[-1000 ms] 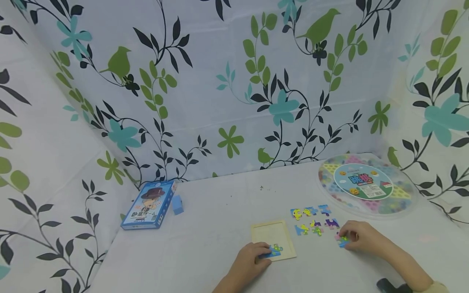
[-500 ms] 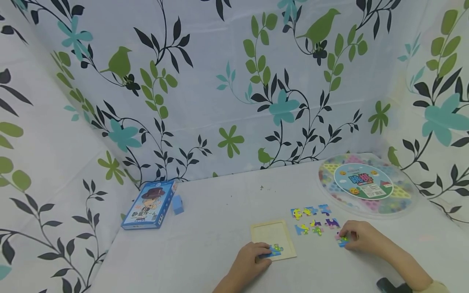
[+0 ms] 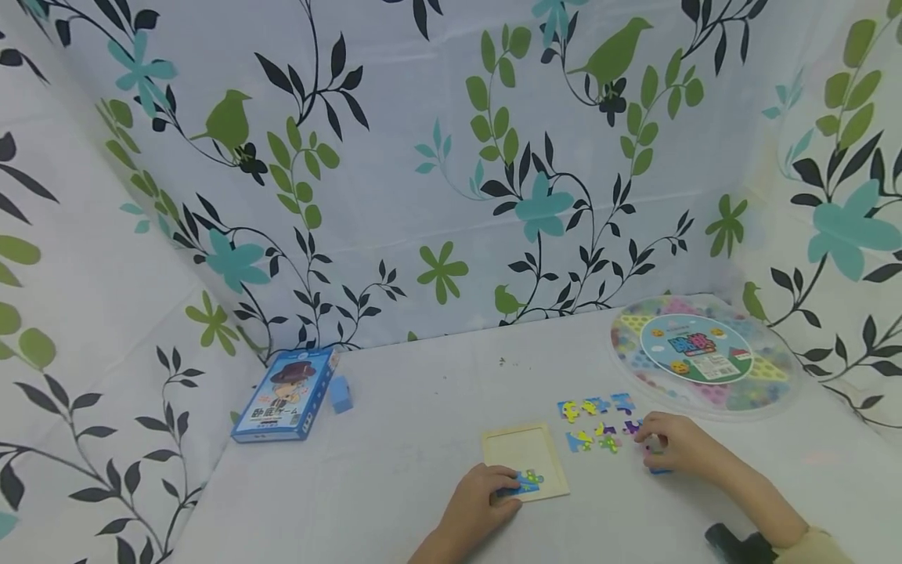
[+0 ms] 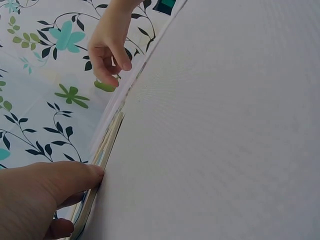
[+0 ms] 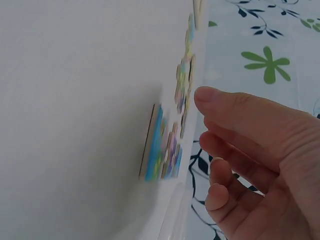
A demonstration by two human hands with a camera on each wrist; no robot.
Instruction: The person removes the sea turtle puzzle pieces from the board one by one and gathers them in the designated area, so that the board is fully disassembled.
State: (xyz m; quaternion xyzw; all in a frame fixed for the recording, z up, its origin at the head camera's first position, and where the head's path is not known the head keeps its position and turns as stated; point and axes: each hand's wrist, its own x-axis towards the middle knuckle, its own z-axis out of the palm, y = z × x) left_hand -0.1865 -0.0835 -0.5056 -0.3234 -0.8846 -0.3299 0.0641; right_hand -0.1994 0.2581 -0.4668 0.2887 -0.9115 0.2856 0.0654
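Note:
A shallow wooden puzzle tray (image 3: 517, 449) lies flat on the white table, with joined jigsaw pieces (image 3: 531, 479) in its near part. My left hand (image 3: 478, 501) grips the tray's near left corner, the thumb along the near edge and fingers reaching over the rim; the thumb (image 4: 75, 180) also shows in the left wrist view. To the right, loose jigsaw pieces (image 3: 581, 441) lie in rough rows. Over the rightmost ones hovers my right hand (image 3: 680, 446), fingers loosely curved and holding nothing. The right wrist view shows a gap between that hand and the nearest piece (image 5: 152, 150).
At the back right lies a round, clear-covered board game (image 3: 698, 392). A blue game box (image 3: 285, 395) and a small blue block (image 3: 341, 395) sit at the left. Patterned cloth (image 3: 395, 196) surrounds the table. A dark object (image 3: 736, 544) is by the right forearm.
My right hand has let go of the piece at the lower right and lifted slightly up and left, toward the neighbouring pieces. My left hand has stayed on the tray.

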